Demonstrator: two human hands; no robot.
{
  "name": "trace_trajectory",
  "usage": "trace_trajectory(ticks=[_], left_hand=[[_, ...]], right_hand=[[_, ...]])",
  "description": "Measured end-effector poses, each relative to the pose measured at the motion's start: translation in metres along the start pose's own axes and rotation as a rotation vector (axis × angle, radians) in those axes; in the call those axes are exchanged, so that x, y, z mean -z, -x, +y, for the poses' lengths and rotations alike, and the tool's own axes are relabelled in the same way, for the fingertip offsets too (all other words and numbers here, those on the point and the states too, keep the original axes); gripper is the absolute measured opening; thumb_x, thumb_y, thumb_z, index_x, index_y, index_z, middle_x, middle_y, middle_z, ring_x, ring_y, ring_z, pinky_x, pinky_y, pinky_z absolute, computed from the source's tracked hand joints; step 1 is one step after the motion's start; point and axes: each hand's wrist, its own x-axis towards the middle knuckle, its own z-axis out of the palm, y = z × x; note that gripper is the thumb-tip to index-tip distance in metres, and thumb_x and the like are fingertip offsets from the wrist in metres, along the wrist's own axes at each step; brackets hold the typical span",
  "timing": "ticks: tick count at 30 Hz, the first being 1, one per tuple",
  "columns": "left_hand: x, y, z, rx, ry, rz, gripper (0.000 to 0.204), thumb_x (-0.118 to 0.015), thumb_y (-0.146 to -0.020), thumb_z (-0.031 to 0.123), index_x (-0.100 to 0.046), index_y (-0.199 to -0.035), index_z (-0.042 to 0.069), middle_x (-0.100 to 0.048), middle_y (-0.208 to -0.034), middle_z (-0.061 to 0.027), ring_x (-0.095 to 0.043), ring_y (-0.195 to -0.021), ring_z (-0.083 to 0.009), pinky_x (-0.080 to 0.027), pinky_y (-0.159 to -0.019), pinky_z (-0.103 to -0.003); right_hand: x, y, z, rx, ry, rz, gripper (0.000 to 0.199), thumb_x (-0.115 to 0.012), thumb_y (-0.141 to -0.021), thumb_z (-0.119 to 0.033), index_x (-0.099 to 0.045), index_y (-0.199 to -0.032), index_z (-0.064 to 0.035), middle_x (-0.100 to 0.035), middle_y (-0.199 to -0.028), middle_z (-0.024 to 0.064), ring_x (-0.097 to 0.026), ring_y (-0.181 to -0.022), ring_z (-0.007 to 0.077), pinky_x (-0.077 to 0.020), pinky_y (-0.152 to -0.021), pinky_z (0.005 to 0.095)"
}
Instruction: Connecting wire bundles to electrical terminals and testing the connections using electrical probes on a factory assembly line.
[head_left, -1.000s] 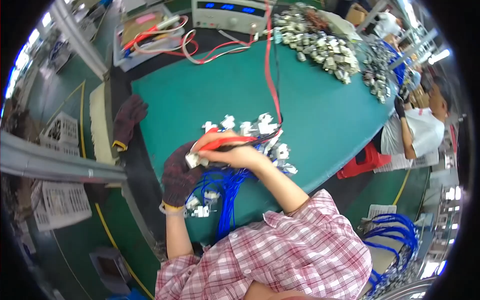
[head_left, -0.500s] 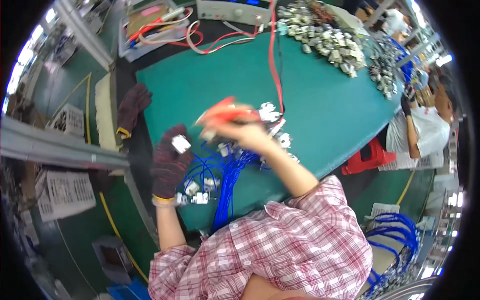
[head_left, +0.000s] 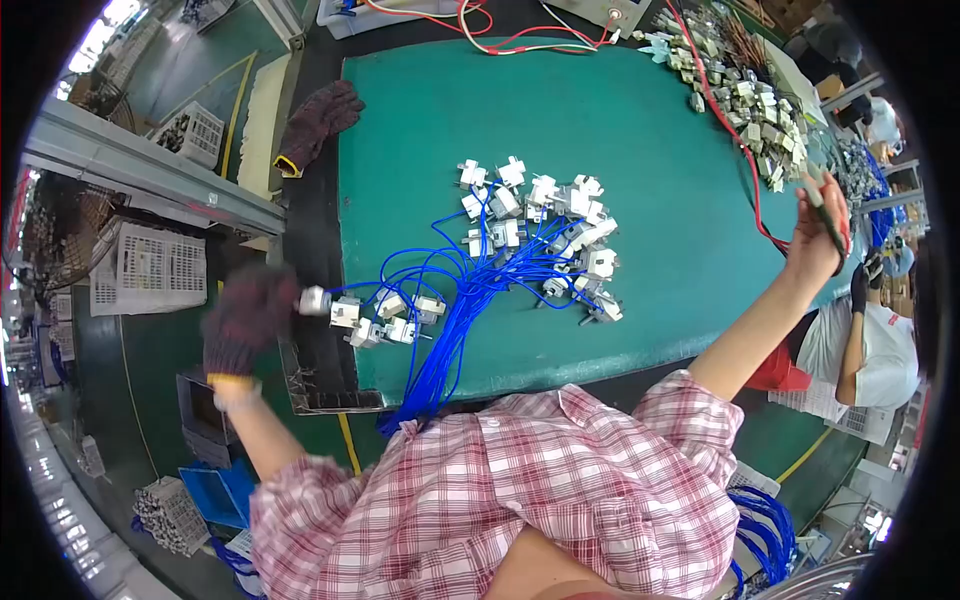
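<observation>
My left hand (head_left: pixel 245 315), in a dark knitted glove with a yellow cuff, is off the table's left edge and smeared by motion. A white connector (head_left: pixel 315 301) is at its fingertips; I cannot tell whether it is gripped. My right hand (head_left: pixel 822 235), bare, is raised over the table's right side, closed around a pale-tipped wired probe (head_left: pixel 814 190). Between my hands lies a bundle of blue wires (head_left: pixel 440 345), fanning out to several white plug connectors (head_left: pixel 508 233). A smaller group of white connectors (head_left: pixel 398 330) lies nearer my left hand.
The green table mat (head_left: pixel 420 130) carries a pile of pale connectors (head_left: pixel 750 105) at the far right. A spare dark glove (head_left: pixel 318 122) lies at the left edge. A red cable (head_left: pixel 722 112) crosses the right side. A co-worker (head_left: pixel 880 350) sits at the right.
My right hand has swung from the wires out to the right with the probe. My left hand has moved left and nearer me. The connectors between them now show uncovered.
</observation>
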Motion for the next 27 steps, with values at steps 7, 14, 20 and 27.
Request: trace_trajectory(ticks=[7, 14, 20, 27], left_hand=[[-0.049, -0.133, 0.148, -0.499, 0.011, -0.432, 0.052, -0.062, -0.078, 0.045, -0.055, -0.115, 0.008, -0.057, -0.117, -0.0166, -0.055, -0.111, -0.0323, -0.045, -0.093, -0.042], [-0.120, -0.154, 0.138, -0.886, 0.182, 0.048, 0.053, -0.058, -0.083, 0.033, -0.044, -0.128, 0.009, -0.054, -0.122, -0.0214, -0.054, -0.112, -0.0378, -0.046, -0.091, -0.047], [-0.069, -0.128, 0.119, -0.296, -0.283, -0.264, 0.047, -0.054, -0.083, 0.018, -0.045, -0.129, 0.013, -0.059, -0.119, -0.0175, -0.058, -0.110, -0.0354, -0.048, -0.086, -0.047], [-0.082, -0.128, 0.062, -0.242, 0.866, -0.256, 0.056, -0.055, -0.085, 0.019, -0.039, -0.138, 0.009, -0.058, -0.119, -0.0149, -0.062, -0.098, -0.0311, -0.048, -0.083, -0.046]], right_hand=[[-0.146, 0.102, 0.013, -0.191, -0.082, -0.248, 0.029, -0.059, -0.091, -0.015, -0.058, -0.109, 0.0071, -0.067, -0.086, 0.0202, -0.066, -0.064, 0.0228, -0.0506, -0.056, 0.0252], [-0.228, 0.206, 0.086, -0.279, -0.034, -0.505, 0.013, -0.063, -0.087, -0.012, -0.064, -0.093, -0.0011, -0.066, -0.076, 0.0074, -0.063, -0.064, 0.0147, -0.0481, -0.056, 0.0275], [-0.231, 0.220, 0.107, -0.202, 0.459, -0.721, 0.008, -0.063, -0.084, -0.009, -0.063, -0.086, -0.0014, -0.063, -0.065, 0.0118, -0.061, -0.057, 0.0183, -0.0462, -0.054, 0.0299], [-0.235, 0.224, 0.104, -0.154, 0.497, -0.692, 0.007, -0.062, -0.083, -0.010, -0.063, -0.086, -0.0036, -0.062, -0.064, 0.0138, -0.062, -0.057, 0.0235, -0.0468, -0.054, 0.0338]])
